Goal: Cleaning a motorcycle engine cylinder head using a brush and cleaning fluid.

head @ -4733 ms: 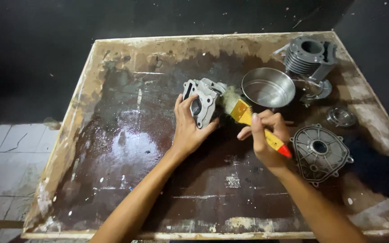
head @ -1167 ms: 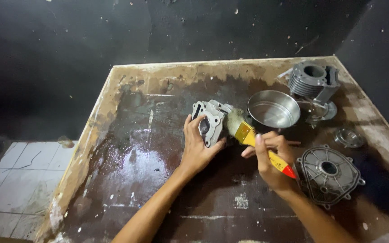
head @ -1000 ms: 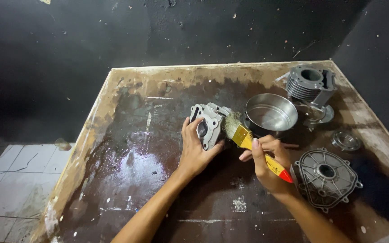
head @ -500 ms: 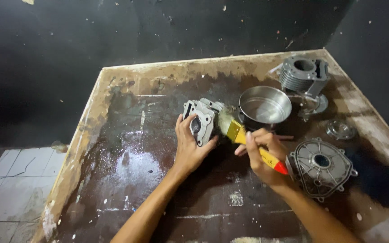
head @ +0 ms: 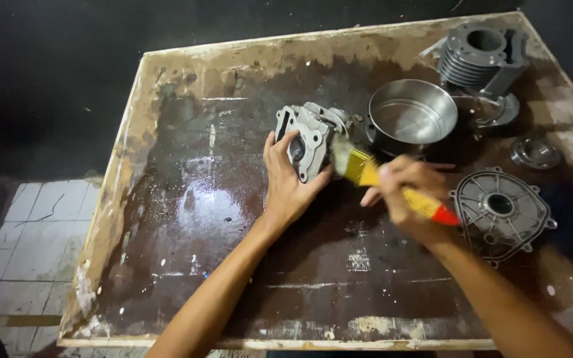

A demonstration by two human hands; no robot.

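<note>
My left hand grips a grey cast-metal engine part, holding it tipped up on the wet dark tabletop. A paintbrush with a yellow handle and red end is in my right hand. Its bristles press against the right side of the engine part. The right hand is blurred.
A round steel bowl stands just behind the brush. A finned engine cylinder sits at the back right. A round ribbed cover lies to the right of my right hand, with a small round metal piece beyond it. Tiled floor shows at the left.
The camera has shifted a little. My left hand keeps its hold on the engine part, and the brush in my right hand stays at the part's right side, shifting slightly.
</note>
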